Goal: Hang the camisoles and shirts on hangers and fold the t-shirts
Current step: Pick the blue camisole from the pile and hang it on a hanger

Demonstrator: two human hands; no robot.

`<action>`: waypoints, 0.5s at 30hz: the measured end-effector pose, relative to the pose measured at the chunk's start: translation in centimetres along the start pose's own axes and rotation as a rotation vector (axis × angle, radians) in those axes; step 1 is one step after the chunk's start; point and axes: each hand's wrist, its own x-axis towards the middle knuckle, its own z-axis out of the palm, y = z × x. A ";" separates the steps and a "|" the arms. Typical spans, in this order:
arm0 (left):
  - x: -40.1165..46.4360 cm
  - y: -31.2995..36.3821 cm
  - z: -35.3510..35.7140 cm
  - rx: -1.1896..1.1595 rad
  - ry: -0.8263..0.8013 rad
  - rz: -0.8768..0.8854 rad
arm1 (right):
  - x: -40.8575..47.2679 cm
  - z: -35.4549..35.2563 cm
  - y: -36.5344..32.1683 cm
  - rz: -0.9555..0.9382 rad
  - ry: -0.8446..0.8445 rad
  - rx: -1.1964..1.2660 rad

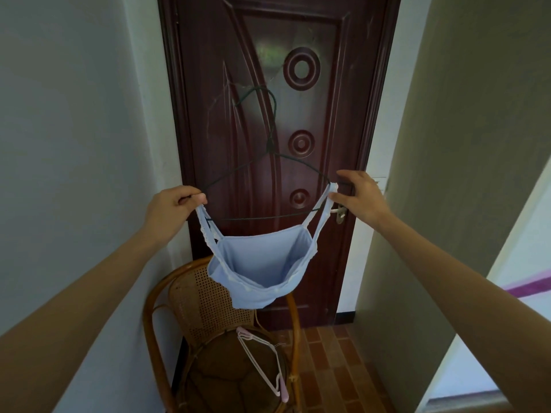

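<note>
A light blue camisole (pixel 262 272) with lace-edged straps hangs below a dark wire hanger (pixel 272 156) held up in front of a dark red door (pixel 301 67). My left hand (pixel 171 208) pinches the hanger's left end together with the left strap. My right hand (pixel 359 196) holds the right end of the hanger, where the right strap loops over the wire. The hanger's hook points up and touches nothing that I can see.
A rattan chair (pixel 205 305) stands below against the left wall, with white and pink hangers (pixel 268 362) lying on its seat. The door handle (pixel 338 211) sits just under my right hand. Walls close in on both sides; brick-pattern floor (pixel 334 362) at the right.
</note>
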 end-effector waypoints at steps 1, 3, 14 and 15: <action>0.1 0.2 0.0 0.013 -0.005 0.004 | 0.0 0.1 0.0 0.000 -0.012 0.002; 0.1 0.4 -0.1 0.031 -0.010 0.007 | -0.4 0.2 -0.3 0.007 -0.034 0.046; -0.1 -0.4 1.1 0.122 -0.099 -0.006 | -2.6 1.1 0.9 0.060 -0.042 0.117; -0.1 -0.6 1.3 0.134 -0.115 -0.008 | -2.8 1.2 0.9 0.061 -0.047 0.091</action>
